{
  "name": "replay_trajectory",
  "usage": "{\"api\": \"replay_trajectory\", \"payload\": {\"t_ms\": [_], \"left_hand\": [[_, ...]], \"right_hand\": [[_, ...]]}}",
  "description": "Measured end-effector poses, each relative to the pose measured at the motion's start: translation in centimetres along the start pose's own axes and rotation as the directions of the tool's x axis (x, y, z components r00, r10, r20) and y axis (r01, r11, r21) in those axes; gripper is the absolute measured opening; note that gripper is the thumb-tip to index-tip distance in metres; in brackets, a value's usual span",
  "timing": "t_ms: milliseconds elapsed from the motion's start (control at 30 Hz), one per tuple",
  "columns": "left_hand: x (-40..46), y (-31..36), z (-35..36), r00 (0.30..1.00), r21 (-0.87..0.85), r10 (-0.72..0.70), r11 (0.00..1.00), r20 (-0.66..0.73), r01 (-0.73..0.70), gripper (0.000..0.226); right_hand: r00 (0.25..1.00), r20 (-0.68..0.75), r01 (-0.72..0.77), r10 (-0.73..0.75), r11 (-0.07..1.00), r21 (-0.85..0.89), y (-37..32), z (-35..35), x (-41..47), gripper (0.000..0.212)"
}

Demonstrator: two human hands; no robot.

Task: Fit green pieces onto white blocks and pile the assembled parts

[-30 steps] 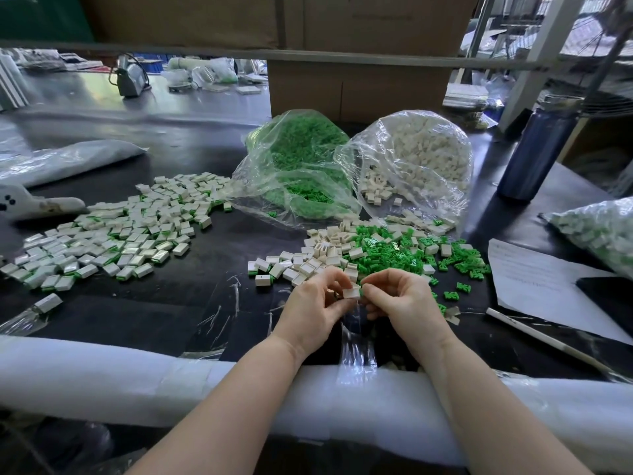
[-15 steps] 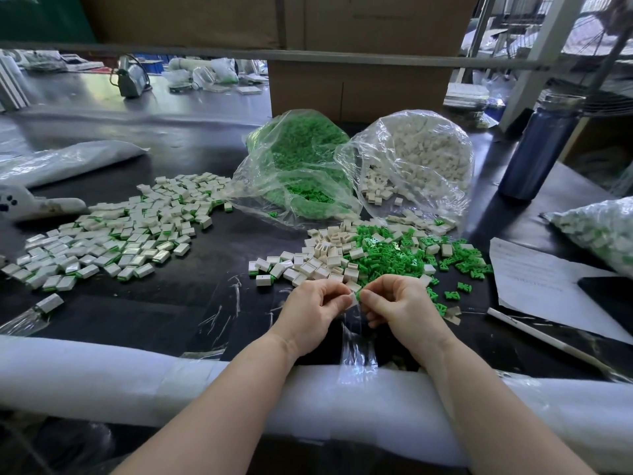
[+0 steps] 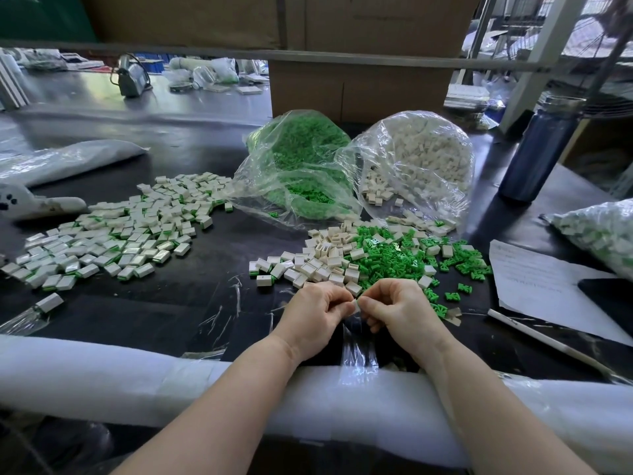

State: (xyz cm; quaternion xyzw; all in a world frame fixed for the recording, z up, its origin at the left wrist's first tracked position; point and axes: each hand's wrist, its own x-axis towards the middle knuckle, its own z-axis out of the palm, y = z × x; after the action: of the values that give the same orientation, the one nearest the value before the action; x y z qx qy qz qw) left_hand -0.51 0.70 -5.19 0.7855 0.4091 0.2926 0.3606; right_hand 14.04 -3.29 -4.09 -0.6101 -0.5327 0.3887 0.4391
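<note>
While my left hand (image 3: 317, 315) and right hand (image 3: 397, 311) meet fingertip to fingertip above the black tabletop (image 3: 164, 310), I see both pinching one small white block (image 3: 355, 306) with a sliver of green at its edge. Just beyond them lie loose white blocks (image 3: 325, 258) and green pieces (image 3: 394, 258), spilled before a bag of green pieces (image 3: 301, 173) and a bag of white blocks (image 3: 418, 166). The pile of assembled parts (image 3: 116, 234) spreads well apart, far to my left.

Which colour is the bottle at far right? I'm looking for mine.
Dark blue bottle, silver cap; head view.
</note>
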Motion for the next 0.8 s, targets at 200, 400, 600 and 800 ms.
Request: {"api": "replay_trajectory", "payload": {"t_ms": [200, 400, 600, 800], "left_hand": [[-0.1, 0.6, -0.1, 0.997, -0.151, -0.050, 0.988, -0.062, 0.040, 0.011], [-0.1, 1.1, -0.2, 0.998, -0.262, -0.051, 0.964, -0.049, 0.037, 0.007], [-0.2, 1.0, -0.4, 0.995, -0.251, -0.079, 0.966, -0.055, 0.063, 0.022], [-0.1, 1.2, -0.5, 0.997, -0.335, -0.079, 0.940, -0.021, 0.068, 0.012]], "right_hand": [[0.999, -0.037, 0.023, -0.017, 0.985, 0.172, 0.2, 0.0, 0.0, 0.012], [0.998, -0.045, 0.063, -0.053, 0.962, 0.264, 0.1, -0.1, 0.0, 0.010], [0.994, -0.001, 0.104, -0.107, 0.959, 0.262, 0.2, -0.1, 0.0, 0.016], [0.996, -0.010, 0.089, -0.090, 0.944, 0.317, 0.5, -0.1, 0.2, 0.006]]}}
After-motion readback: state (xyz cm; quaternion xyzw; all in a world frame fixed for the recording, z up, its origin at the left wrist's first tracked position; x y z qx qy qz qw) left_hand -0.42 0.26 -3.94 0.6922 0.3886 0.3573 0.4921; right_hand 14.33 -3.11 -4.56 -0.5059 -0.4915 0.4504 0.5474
